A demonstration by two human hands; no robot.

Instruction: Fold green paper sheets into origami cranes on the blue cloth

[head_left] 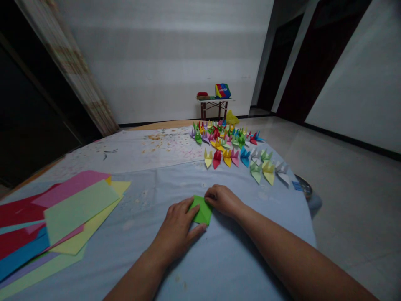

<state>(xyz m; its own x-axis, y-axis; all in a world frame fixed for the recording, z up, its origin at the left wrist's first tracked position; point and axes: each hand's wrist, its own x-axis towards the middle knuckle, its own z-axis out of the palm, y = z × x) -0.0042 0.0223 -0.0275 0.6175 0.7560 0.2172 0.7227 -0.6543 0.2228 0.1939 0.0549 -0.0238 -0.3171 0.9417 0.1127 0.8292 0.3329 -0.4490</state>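
A small piece of bright green origami paper (203, 212), folded into a compact shape, lies on the cloth in front of me. My left hand (181, 221) rests on its left side, fingers spread, with the fingertips pressing the paper down against the table. At its upper right corner, my right hand (221, 198) has its fingers curled in, thumb and forefinger pinching the edge. The fingers partly cover the paper's left side and that corner.
Loose coloured paper sheets (81, 209) overlap at the left. Several folded paper cranes (227, 158) stand in rows and a dense cluster farther back on the light blue tablecloth (150, 234). Behind the table, a small stand (216, 100) holds a multicoloured box (222, 91).
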